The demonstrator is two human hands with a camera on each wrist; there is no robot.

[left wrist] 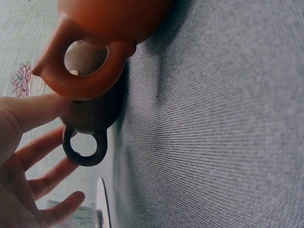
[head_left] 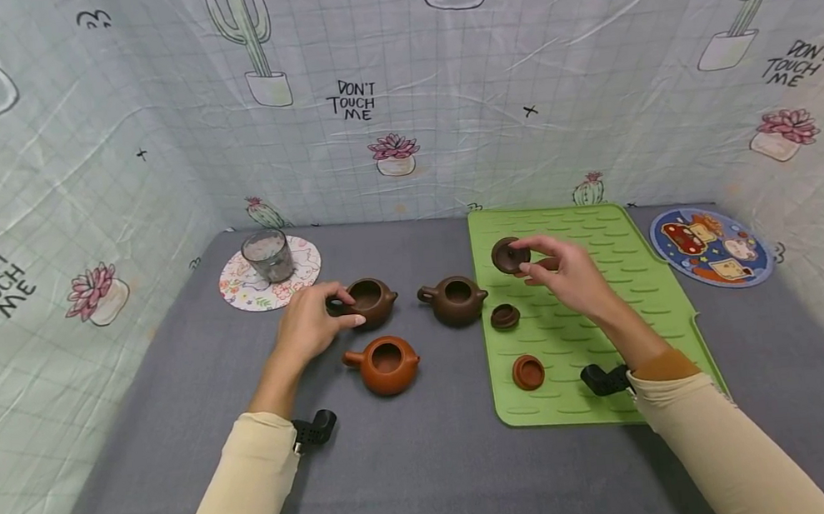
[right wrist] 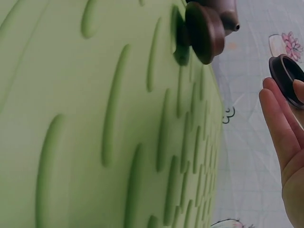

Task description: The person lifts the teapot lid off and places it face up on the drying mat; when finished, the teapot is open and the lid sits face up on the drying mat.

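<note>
My left hand (head_left: pixel 310 319) is at a dark brown teapot (head_left: pixel 380 312), thumb against its near side and index finger by the handle; the other fingers spread out in the left wrist view. My right hand (head_left: pixel 568 274) pinches a dark brown teapot lid (head_left: pixel 507 256) over the green mat (head_left: pixel 586 331). A second dark brown teapot (head_left: pixel 455 311) stands between the hands, its spout at the mat's edge. Nearer lies an orange-brown teapot (head_left: pixel 391 383), whose handle (left wrist: pixel 85 90) fills the left wrist view. All three teapots are lidless.
On the mat lie a small dark lid (head_left: pixel 505 317) and an orange-brown lid (head_left: pixel 528 372). At the back left a glass (head_left: pixel 271 259) stands on a floral round coaster (head_left: pixel 242 290). A blue patterned round coaster (head_left: pixel 698 256) overlaps the right side. Printed cloth (head_left: pixel 412 190) closes the back.
</note>
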